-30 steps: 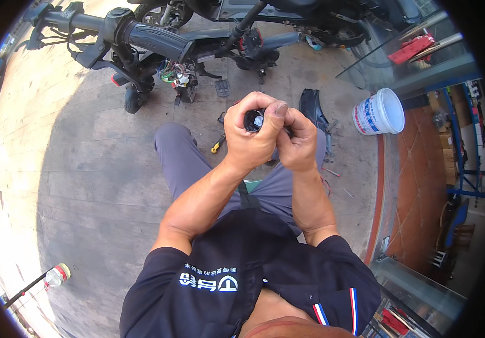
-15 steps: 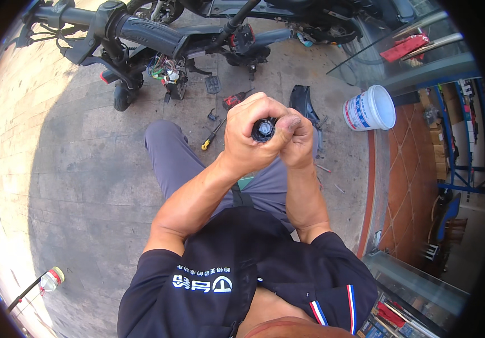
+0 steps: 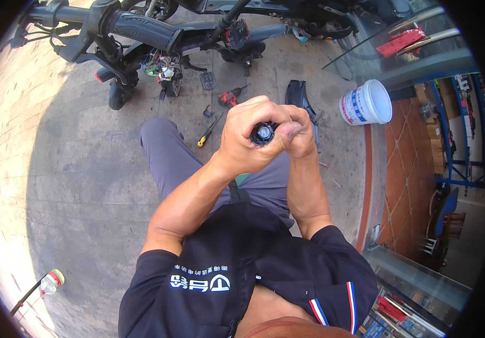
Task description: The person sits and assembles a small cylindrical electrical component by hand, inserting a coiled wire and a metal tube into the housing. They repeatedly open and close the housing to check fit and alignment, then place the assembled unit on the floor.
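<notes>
My left hand (image 3: 244, 134) is wrapped round a black cylindrical part (image 3: 264, 133), held above my lap. Its round end faces up, with a pale, clear-looking centre inside a dark ring; the rest of it is hidden by my fingers. The left thumb lies across to the right, its tip dark with grime. Pressed against that thumb, my right hand (image 3: 302, 135) is closed, and what its fingers grip cannot be seen.
Ahead stands a dark electric scooter (image 3: 146, 31) with loose wiring (image 3: 162, 66) exposed. On the ground lie a red drill (image 3: 229, 96), a yellow-handled screwdriver (image 3: 203, 138), a pedal (image 3: 208, 80) and a black curved panel (image 3: 300, 97). A white bucket (image 3: 366, 104) stands right, by a glass door.
The hands keep the same hold on the black part, with barely any shift. The surroundings have slid slightly left and up in the picture as the view moved.
</notes>
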Motion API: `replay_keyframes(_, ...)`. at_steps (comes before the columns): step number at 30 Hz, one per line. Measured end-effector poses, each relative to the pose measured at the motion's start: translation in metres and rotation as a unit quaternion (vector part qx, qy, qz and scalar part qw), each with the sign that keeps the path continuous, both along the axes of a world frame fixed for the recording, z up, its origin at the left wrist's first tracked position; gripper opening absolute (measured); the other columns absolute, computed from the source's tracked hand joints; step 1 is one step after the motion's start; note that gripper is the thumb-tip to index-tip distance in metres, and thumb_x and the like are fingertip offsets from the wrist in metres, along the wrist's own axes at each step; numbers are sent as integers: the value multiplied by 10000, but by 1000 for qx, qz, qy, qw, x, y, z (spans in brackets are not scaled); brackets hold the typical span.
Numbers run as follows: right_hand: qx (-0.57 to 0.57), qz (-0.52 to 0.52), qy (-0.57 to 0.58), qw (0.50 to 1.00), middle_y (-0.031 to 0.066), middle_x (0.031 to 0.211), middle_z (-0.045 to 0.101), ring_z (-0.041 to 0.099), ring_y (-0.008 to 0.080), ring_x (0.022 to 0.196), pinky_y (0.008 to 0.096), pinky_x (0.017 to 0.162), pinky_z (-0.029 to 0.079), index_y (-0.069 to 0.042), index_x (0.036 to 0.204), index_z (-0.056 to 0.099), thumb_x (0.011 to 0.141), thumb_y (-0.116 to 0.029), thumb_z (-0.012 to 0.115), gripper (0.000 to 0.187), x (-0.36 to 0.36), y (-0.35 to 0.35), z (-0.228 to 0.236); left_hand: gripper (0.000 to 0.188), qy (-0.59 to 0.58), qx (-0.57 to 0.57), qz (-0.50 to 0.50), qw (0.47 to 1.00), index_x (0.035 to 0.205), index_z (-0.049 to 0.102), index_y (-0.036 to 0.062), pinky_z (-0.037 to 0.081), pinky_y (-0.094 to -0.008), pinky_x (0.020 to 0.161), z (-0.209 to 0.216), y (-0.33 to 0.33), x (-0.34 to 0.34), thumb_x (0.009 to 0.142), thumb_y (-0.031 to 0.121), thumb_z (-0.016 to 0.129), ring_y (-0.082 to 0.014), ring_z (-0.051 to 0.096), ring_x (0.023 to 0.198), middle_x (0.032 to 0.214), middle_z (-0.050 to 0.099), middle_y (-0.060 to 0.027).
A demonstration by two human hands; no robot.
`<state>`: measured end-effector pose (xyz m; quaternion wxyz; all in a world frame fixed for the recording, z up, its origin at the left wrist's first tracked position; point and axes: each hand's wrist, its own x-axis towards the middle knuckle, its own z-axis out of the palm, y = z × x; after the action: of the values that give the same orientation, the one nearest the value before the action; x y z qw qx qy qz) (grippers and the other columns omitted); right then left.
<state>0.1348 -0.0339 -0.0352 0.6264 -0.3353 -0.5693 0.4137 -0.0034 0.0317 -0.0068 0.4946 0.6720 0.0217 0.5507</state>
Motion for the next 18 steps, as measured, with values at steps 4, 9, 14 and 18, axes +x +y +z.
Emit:
replay_keyframes(4, 24, -103, -14, 994, -53, 716, 530, 445, 35, 608, 222, 521, 336, -37, 879, 615, 956, -236, 691, 226, -12, -7, -5, 127, 4, -18, 23, 1000, 784, 650, 31, 446, -301, 594, -7, 1, 1, 855, 88, 738, -175, 583, 634, 729, 662, -65)
replay_keyframes(9, -50, -186, -34, 981, -19, 799, 527, 472, 52, 706, 223, 616, 367, -19, 880, 580, 996, -196, 620, 216, -11, -16, -19, 129, -12, -91, 58, 994, 787, 647, 40, 488, -357, 625, -2, -2, 3, 786, 132, 738, -289, 635, 679, 736, 643, -120)
replay_keyframes(14, 56, 17, -8, 998, 150, 1219, 603, 600, 203, 1109, 316, 957, 464, 74, 1174, 551, 996, -244, 615, 370, 15, -7, -36, 170, -37, -166, -65, 983, 794, 628, -11, 512, -277, 603, -3, -7, -7, 866, 119, 711, -155, 677, 631, 694, 681, -104)
replay_keyframes(18, 20, 18, 25, 999, 138, 1250, 600, 601, 195, 1132, 303, 982, 454, 88, 1270, 529, 1017, -197, 566, 383, 1, 5, -43, 188, -42, -152, 98, 983, 787, 622, -1, 496, -285, 592, 2, -10, -13, 858, 141, 721, -155, 652, 619, 687, 673, -100)
